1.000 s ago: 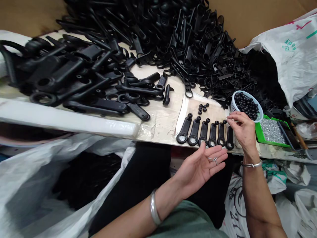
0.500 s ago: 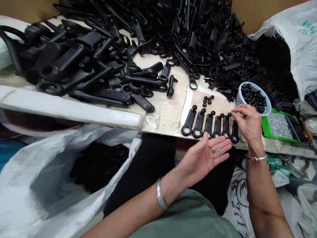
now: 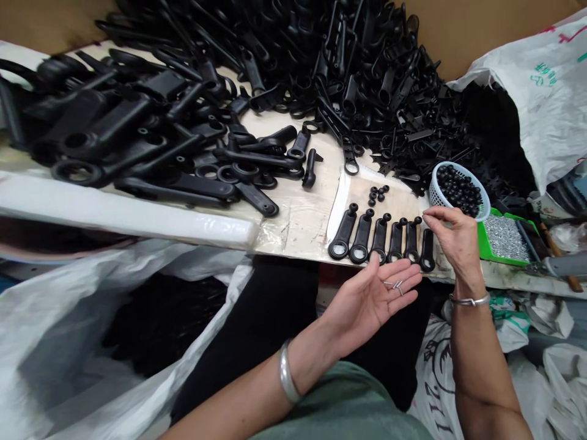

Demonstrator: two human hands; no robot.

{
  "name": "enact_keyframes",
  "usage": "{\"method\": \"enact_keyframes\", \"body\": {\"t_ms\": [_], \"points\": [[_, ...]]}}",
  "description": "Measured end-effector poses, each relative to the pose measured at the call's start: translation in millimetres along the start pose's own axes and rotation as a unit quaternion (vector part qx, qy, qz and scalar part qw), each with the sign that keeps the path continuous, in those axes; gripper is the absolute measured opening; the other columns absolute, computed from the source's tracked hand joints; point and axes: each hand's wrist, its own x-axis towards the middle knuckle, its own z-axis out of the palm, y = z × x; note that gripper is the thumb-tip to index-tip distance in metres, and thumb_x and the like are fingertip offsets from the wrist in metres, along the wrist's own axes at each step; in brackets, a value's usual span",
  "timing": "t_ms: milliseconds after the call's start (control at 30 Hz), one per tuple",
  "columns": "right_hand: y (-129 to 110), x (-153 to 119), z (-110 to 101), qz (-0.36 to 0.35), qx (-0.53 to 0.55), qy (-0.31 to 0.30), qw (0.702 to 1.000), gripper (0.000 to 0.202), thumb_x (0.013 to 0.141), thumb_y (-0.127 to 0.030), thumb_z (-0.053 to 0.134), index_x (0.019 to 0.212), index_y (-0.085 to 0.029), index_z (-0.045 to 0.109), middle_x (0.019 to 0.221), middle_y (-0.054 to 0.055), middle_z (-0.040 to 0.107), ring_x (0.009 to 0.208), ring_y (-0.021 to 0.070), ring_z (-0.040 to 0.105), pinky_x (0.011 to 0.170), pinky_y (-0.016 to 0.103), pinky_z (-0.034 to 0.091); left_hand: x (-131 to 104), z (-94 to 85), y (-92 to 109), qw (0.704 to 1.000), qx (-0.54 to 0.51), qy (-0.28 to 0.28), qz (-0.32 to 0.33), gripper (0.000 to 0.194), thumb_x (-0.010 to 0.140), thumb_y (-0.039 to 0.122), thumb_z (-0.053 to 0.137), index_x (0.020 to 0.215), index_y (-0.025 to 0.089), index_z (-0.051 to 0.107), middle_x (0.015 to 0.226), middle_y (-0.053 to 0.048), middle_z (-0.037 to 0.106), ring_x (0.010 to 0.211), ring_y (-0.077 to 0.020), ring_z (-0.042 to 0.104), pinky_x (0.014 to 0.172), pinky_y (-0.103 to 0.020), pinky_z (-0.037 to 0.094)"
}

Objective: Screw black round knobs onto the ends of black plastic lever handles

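Lying loose on the flat, open left hand [image 3: 373, 299], small metal screws [image 3: 397, 285] could roll off below the row of handles [image 3: 380, 239]; right hand [image 3: 452, 235] apparently pinches another.

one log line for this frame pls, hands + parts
left hand: open palm up, small metal screws on fingers | right hand: fingertips pinched over row of black handles | basket of black caps beside
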Motion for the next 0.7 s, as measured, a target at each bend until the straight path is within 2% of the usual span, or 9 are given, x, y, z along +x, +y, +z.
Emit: {"method": "enact_keyframes", "body": {"t_ms": [333,433,533,567,700], "points": [[-0.4,2.1,3.9,-0.064,-0.065,-0.020,0.996,0.013,0.086,-0.028,0.064,0.083,-0.024,0.076,0.089,0.004,0.076,0.091,0.0242,0.063,0.090,0.043,0.047,-0.9,2.9,2.9,1.000,-0.008,0.012,0.002,0.054,0.104,0.047,0.033,0.121,0.004,0.061,0.143,-0.022,0.053,0.138,-0.0309,0.046,0.116,-0.045,0.034],[-8.2,-2.4,-3.4,-0.098,-0.108,-0.024,0.989,0.016,0.089,-0.028,0.061,0.088,-0.023,0.076,0.097,0.006,0.075,0.095,0.0246,0.063,0.092,0.044,0.046,-1.2,3.8,3.7,1.000,-0.014,0.010,0.008,0.055,0.104,0.046,0.032,0.120,0.004,0.062,0.144,-0.021,0.053,0.138,-0.0307,0.046,0.116,-0.045,0.034],[-25.2,-15.9,-19.2,-0.117,-0.116,-0.010,0.986,0.016,0.092,-0.028,0.061,0.095,-0.023,0.075,0.101,0.007,0.073,0.096,0.0236,0.063,0.089,0.042,0.047,-2.0,4.7,4.1,1.000,-0.021,0.007,0.016,0.055,0.104,0.047,0.031,0.122,0.004,0.061,0.145,-0.019,0.052,0.138,-0.0294,0.046,0.116,-0.045,0.034],[-32.2,-22.8,-24.8,-0.121,-0.097,-0.020,0.988,0.014,0.091,-0.028,0.062,0.095,-0.023,0.075,0.098,0.006,0.073,0.094,0.0223,0.064,0.086,0.040,0.049,-2.2,5.1,4.2,1.000,-0.023,0.008,0.018,0.055,0.104,0.047,0.031,0.124,0.004,0.060,0.146,-0.019,0.052,0.138,-0.0290,0.046,0.116,-0.044,0.034],[-58.4,-57.5,-34.6,-0.136,-0.005,-0.150,0.979,0.007,0.090,-0.019,0.064,0.093,-0.022,0.070,0.085,0.002,0.071,0.080,0.0153,0.063,0.072,0.030,0.050,-3.2,7.8,4.0,0.999,-0.031,0.016,0.026,0.058,0.104,0.049,0.029,0.130,0.004,0.056,0.145,-0.018,0.052,0.137,-0.0273,0.047,0.115,-0.040,0.036]]}}
